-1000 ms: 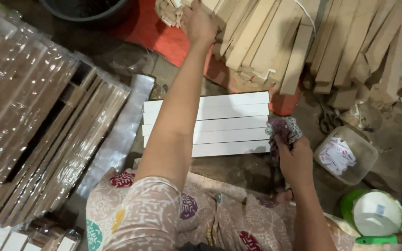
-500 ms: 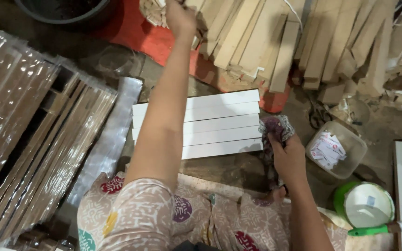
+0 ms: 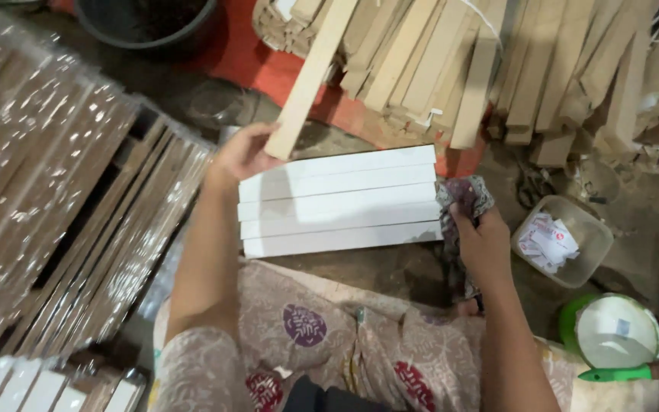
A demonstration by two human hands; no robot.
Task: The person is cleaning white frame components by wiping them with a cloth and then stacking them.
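While the left hand (image 3: 242,152) grips one end of a bare wood stick (image 3: 312,76), the far end pokes up past the top edge of the view. The fingers are curled shut around the near end, with the thumb on top. The stick slants away from the fingers, over a red mat (image 3: 268,69) and next to a pile of sticks (image 3: 497,69) just like it.

Just below those fingers lie five white slats (image 3: 337,200), side by side and touching. The right hand (image 3: 482,240) is at their other end. Its fingers are closed on a dark patterned rag (image 3: 463,200), which touches the slat ends.

The stick is long and is held only at one end, so I think it could tip or twist out of the grip. Its far end could bump the pile and knock sticks loose. If it drops, it could hit the white slats and mark them or push them crooked.

Past the rag hand sits a clear tub (image 3: 562,240), with a green-rimmed pot (image 3: 612,332) and a green-handled brush (image 3: 627,372) nearer the body. A swinging stick could tip those too.

Shiny wrapped bundles (image 3: 62,214) are stacked on the far side of the left hand.
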